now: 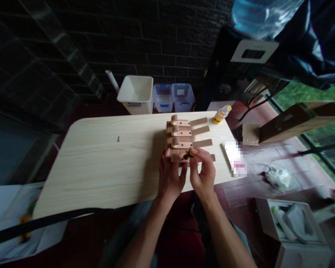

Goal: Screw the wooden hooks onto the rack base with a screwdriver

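We pinch the screwdriver (190, 153) w/ R hand (204, 170), axis slanting down-L twd near wood strip (175, 158); L hand (171, 178) alongside, grip unclear.

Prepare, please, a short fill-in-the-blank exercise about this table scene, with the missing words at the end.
1. The right hand pinches a tool coloured black and ____.
2. The left hand touches the ____ end of the wooden rack, not the far end.
3. The clear bottle stands near the table's far ____ corner.
4. Behind the table, the white bin stands to the ____ of two clear boxes.

Missing words: yellow; near; right; left.
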A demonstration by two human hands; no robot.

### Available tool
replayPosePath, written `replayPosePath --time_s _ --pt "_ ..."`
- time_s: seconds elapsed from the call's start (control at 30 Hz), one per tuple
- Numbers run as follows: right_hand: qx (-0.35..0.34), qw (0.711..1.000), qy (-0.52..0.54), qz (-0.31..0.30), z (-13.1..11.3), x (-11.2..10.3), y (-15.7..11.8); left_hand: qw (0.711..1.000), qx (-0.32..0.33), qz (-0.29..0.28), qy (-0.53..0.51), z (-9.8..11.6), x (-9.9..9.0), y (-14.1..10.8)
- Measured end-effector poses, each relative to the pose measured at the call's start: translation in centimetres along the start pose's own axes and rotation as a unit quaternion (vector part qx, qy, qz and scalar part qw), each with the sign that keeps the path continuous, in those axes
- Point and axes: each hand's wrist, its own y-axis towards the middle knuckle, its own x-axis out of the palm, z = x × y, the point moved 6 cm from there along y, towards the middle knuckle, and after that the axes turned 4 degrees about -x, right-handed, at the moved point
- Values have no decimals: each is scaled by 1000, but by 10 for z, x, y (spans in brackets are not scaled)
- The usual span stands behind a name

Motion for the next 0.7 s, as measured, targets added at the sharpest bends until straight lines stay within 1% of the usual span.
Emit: replayPosePath --time_s 0.17,0.37,0.57,0.7 --pt "10 1000 -4 2 0 -1 1 1000 9 8 7 -1 1 -2" --pt "32 999 34 2 6 1 -3 1000 1 -2 1 0 0 -1" --pt "19 1000 14 2 3 0 1 1000 -2 -1 9 -1 0 -1" --pt "30 999 20 5 3 0 0 1000 2 -2 9 -1 0 -1"
